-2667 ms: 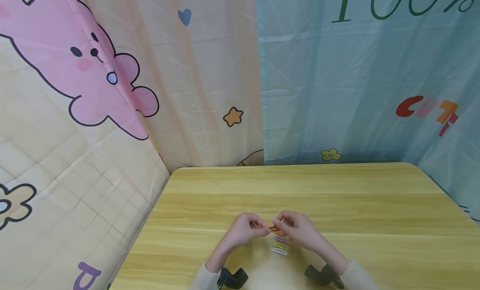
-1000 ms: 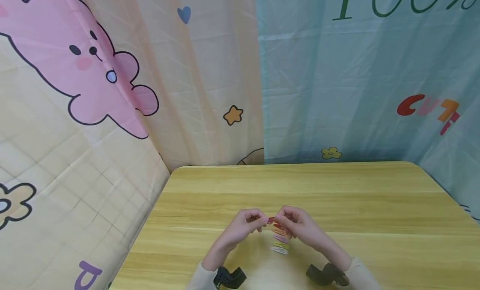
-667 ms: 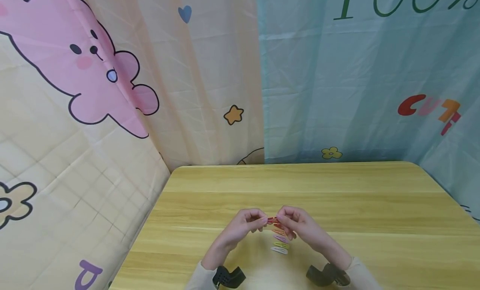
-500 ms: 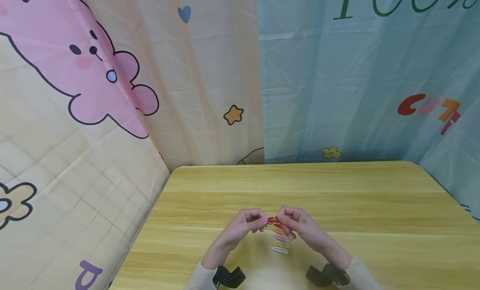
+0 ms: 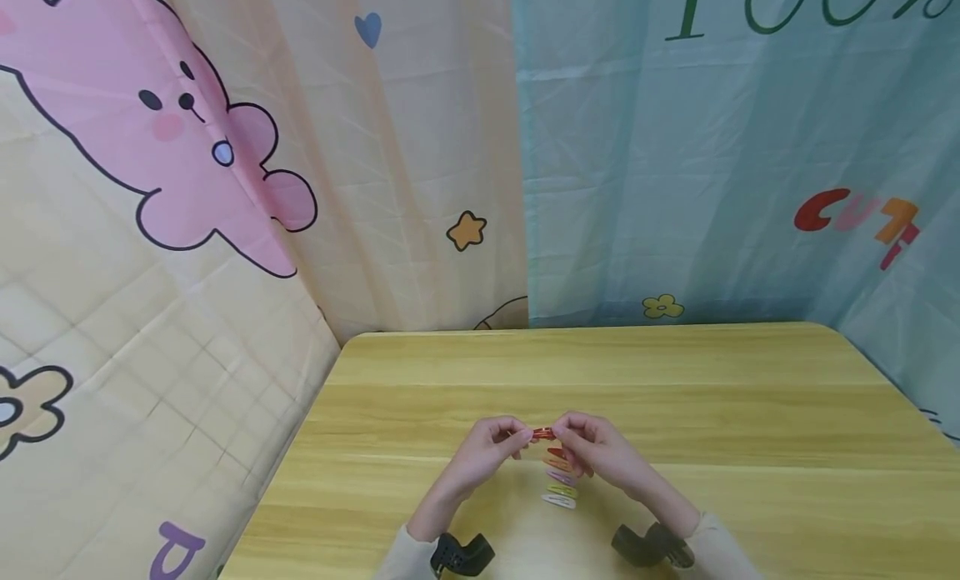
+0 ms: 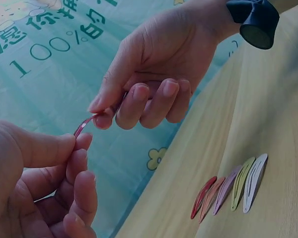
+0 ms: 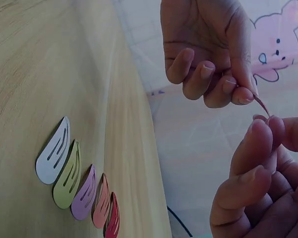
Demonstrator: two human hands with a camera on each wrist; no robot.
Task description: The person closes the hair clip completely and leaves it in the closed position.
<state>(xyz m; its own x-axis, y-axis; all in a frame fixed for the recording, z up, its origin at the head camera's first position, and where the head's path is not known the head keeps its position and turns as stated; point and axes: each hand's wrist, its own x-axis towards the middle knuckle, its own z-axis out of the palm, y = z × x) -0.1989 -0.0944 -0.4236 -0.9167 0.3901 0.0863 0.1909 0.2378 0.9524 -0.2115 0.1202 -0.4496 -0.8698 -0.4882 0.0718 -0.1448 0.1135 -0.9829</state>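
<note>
A dark red snap hair clip is stretched between my two hands above the table. My left hand pinches its left end between thumb and forefinger. The other end is pinched the same way by my right hand. In the left wrist view the clip looks curved, its ends hidden under the fingertips. Below the hands lies a slanted row of snap clips: red, salmon-orange, lilac, yellow-green and white.
The pale wooden table spreads out around the hands, with its back edge against printed curtains. A black wrist device sits on the left wrist, and a similar one on the right.
Both hands have moved up and away from the row since the earliest frame. The red clip at the row's far end now shows. Over the last second the held clip has risen slightly.
</note>
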